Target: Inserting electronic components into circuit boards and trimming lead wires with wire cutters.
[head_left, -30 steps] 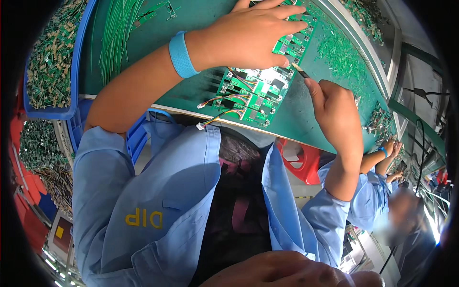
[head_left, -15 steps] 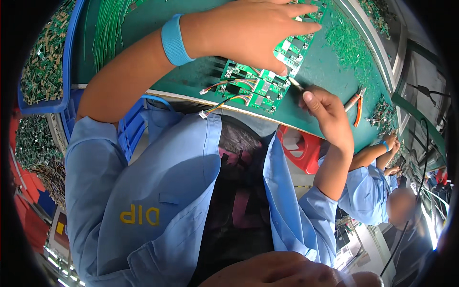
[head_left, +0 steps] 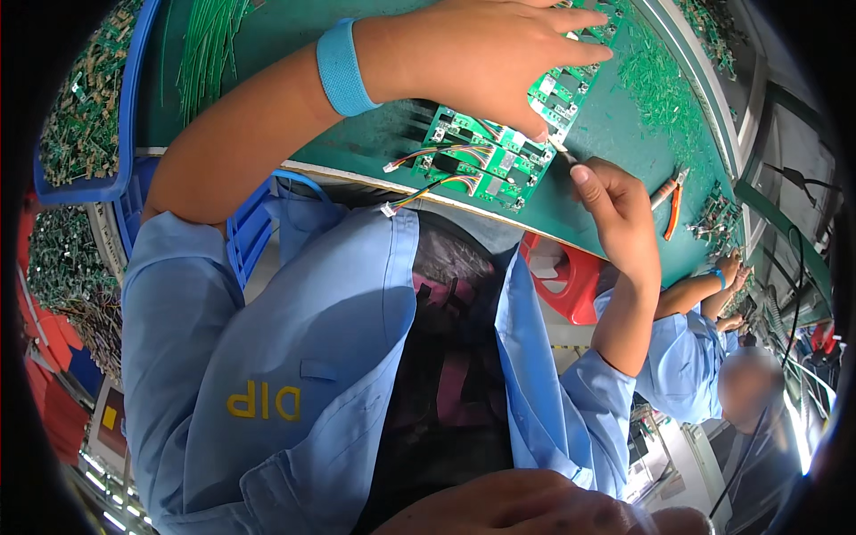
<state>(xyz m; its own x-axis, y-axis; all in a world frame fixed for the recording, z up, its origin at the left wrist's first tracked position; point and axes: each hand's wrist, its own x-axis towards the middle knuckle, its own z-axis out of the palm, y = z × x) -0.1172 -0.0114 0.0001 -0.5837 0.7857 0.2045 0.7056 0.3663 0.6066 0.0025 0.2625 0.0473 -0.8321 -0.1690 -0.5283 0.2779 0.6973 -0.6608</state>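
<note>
A panel of green circuit boards [head_left: 508, 162] lies near the bench's front edge, with coloured wire leads [head_left: 455, 183] ending in white plugs that hang toward me. My left hand [head_left: 499, 67], its wrist in a blue band, lies over the panel with fingers spread, its thumb on the boards. It covers much of the far part. In a pinch, my right hand [head_left: 615, 201] holds a thin tool with a pale tip [head_left: 559, 145]. That tip meets the panel's right edge near my left thumb; most of the tool is hidden in my fingers.
Orange-handled cutters [head_left: 672, 209] lie to the right. Green scraps [head_left: 655, 85] cover the bench at far right, and long green strips [head_left: 205, 53] lie at far left. A blue bin [head_left: 129, 98] of boards stands left. Another person [head_left: 682, 348] works at the right; a red stool [head_left: 562, 276] stands below.
The panel and my left hand have shifted slightly right. The tool in my right hand still points at the panel's right edge, its tip now closer in beside my thumb.
</note>
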